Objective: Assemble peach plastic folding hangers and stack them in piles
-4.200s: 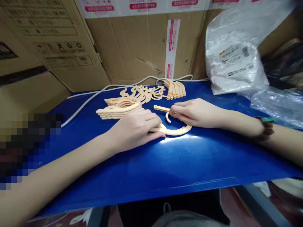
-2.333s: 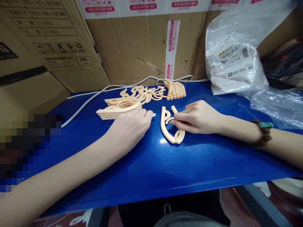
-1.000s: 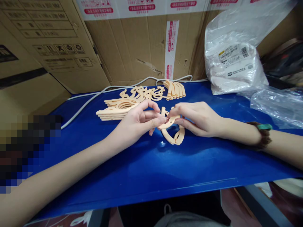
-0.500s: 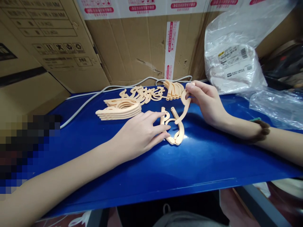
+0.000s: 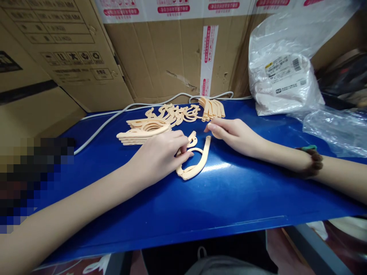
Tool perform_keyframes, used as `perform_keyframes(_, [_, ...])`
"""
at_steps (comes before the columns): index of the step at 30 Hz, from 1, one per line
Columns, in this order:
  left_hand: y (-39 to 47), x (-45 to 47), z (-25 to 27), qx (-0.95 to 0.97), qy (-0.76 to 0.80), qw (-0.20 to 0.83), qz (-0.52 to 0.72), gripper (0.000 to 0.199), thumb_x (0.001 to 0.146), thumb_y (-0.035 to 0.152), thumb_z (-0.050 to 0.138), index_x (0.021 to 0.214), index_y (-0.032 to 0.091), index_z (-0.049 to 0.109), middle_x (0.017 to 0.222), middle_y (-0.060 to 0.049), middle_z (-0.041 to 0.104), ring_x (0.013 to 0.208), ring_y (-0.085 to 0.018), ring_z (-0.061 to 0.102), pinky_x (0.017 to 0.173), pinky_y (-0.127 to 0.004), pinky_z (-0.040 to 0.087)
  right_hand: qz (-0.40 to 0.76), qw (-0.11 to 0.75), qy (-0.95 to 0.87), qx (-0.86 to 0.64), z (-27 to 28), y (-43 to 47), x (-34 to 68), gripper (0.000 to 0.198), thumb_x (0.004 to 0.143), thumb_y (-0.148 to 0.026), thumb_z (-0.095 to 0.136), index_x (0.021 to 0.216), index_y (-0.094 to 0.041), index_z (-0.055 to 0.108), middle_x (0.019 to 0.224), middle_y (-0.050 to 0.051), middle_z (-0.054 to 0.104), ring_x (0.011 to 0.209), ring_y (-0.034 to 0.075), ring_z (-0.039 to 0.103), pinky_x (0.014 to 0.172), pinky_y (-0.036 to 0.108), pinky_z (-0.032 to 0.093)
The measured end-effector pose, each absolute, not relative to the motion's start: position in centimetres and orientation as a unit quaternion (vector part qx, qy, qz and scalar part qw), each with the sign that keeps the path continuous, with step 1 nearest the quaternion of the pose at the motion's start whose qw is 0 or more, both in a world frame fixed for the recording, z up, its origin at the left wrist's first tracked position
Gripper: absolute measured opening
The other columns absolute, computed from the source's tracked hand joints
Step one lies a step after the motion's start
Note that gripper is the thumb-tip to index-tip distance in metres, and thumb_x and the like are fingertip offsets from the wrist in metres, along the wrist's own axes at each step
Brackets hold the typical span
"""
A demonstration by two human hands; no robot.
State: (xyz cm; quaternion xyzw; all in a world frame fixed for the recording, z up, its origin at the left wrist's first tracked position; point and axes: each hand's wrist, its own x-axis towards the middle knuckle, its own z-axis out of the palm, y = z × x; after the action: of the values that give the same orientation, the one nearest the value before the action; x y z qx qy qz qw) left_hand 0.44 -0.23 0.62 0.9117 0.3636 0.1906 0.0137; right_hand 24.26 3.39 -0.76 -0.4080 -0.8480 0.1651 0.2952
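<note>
A partly folded beige plastic folding hanger [image 5: 203, 160] lies on the blue table, its curved arms meeting at the near end. My left hand [image 5: 168, 151] is closed on its left side, thumb and fingers pinching that arm and covering part of it. A small hook-shaped end [image 5: 192, 139] shows just beyond those fingers. My right hand [image 5: 229, 133] is closed near the free upper end of the right arm, just to its right. What its curled fingers hold, if anything, is hidden.
A stack of beige hanger pieces [image 5: 143, 133] sits left, loose hooks [image 5: 174, 114] and curved arms [image 5: 211, 109] behind. A white cable [image 5: 114, 114] runs along the back. Cardboard boxes [image 5: 163, 57] wall the rear; a plastic-wrapped parcel [image 5: 282, 80] stands at right.
The hanger has shifted left and turned, and my left fingers have curled around its arm. My right hand has come left and down; the hook piece it held no longer shows clearly.
</note>
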Motion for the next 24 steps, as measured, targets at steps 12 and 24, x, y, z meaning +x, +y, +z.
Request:
perform_keyframes(12, [1.1, -0.4, 0.6, 0.916, 0.359, -0.014, 0.176, 0.013, 0.092, 0.009, 0.049, 0.092, 0.013, 0.062, 0.088, -0.005, 0.066, 0.082, -0.019, 0.060, 0.072, -0.030, 0.043, 0.026, 0.128, -0.903, -0.409, -0.4, 2.6, 24.1, 0.036, 0.094, -0.053, 0.045, 0.076, -0.021, 0.042, 0.057, -0.004, 0.046, 0.051, 0.011, 0.041, 0.054, 0.026, 0.019])
perform_keyframes(24, [1.5, -0.6, 0.8, 0.932, 0.338, 0.000, 0.130, 0.026, 0.088, 0.005, 0.040, 0.080, 0.016, 0.063, 0.089, -0.005, 0.065, 0.084, -0.019, 0.058, 0.073, -0.031, 0.043, 0.057, 0.071, -0.946, -0.312, 0.3, 2.6, 24.4, 0.037, 0.102, -0.041, 0.026, 0.074, -0.021, 0.040, 0.064, -0.001, 0.049, 0.054, 0.012, 0.044, 0.058, 0.027, 0.026])
